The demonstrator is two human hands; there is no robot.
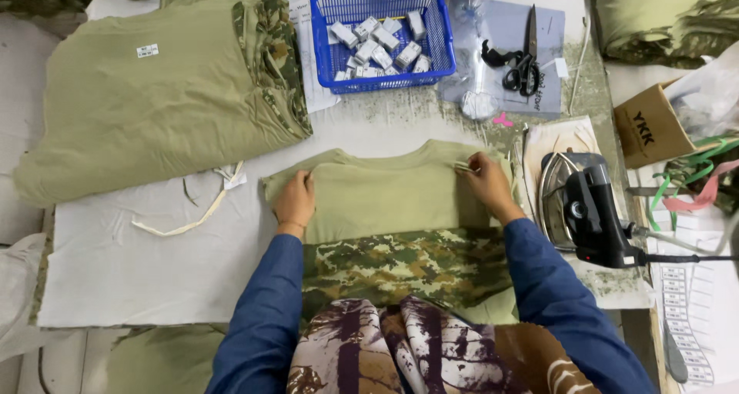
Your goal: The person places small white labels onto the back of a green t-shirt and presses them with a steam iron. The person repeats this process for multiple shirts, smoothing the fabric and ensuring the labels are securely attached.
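Observation:
An olive shirt with a camouflage lower part (pixel 385 198) lies flat on the white padded table (pixel 138 263) in front of me. My left hand (pixel 295 199) presses on the shirt's left edge with its fingers bent onto the cloth. My right hand (pixel 485 180) pinches the fabric near the shirt's upper right corner. Both sleeves are blue.
A stack of folded olive and camouflage garments (pixel 154 86) lies at the back left. A blue basket (pixel 383 32) of small white tags stands behind the shirt, with black scissors (pixel 525 63) on grey paper beside it. An iron (pixel 581 209) rests at the right, next to a cardboard box (pixel 647 128).

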